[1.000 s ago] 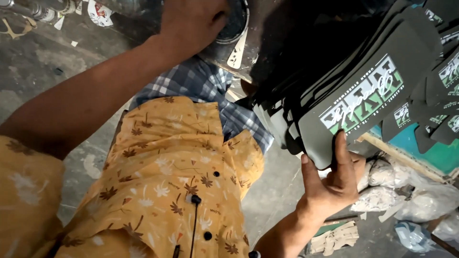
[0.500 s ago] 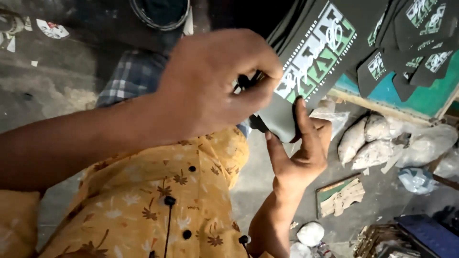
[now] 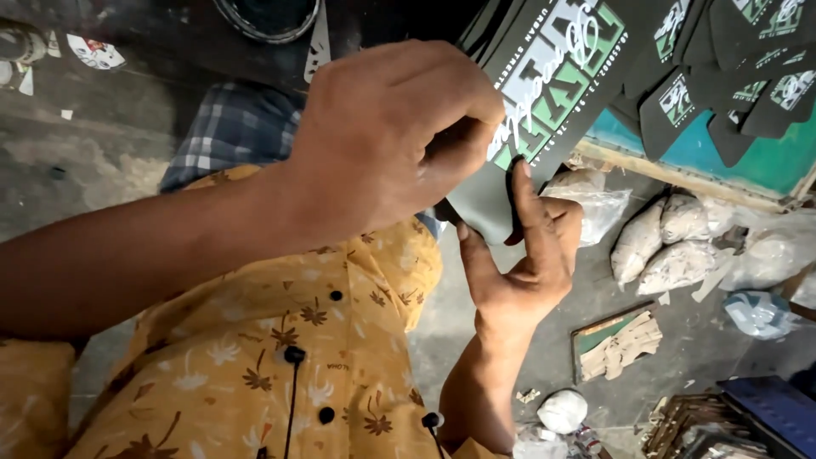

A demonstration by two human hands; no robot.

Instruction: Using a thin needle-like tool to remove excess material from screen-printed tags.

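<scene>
Left hand (image 3: pixel 399 136) pinches the dark printed sheet (image 3: pixel 544 93) at its lower edge, while the half-open right hand (image 3: pixel 518 263) props it from beneath with 2 fingertips to steady it.

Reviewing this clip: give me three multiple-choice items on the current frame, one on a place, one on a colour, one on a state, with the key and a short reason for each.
1. Where do the white filled bags lie?
A. On the floor below the teal board
B. On the person's lap
C. Inside the round container

2. What colour is the shirt with the leaf pattern?
A. Blue
B. Orange-yellow
C. White

3. How is the dark printed piece held?
A. It lies untouched on the floor
B. Only the right hand touches it
C. The left hand grips its edge while the right hand props its lower corner

Key:
1 A, the bags sit on the grey floor just under the teal board.
2 B, the fabric is orange-yellow with brown and white leaves.
3 C, both hands touch the piece's lower end, with the right fingers pressed against it.
</scene>
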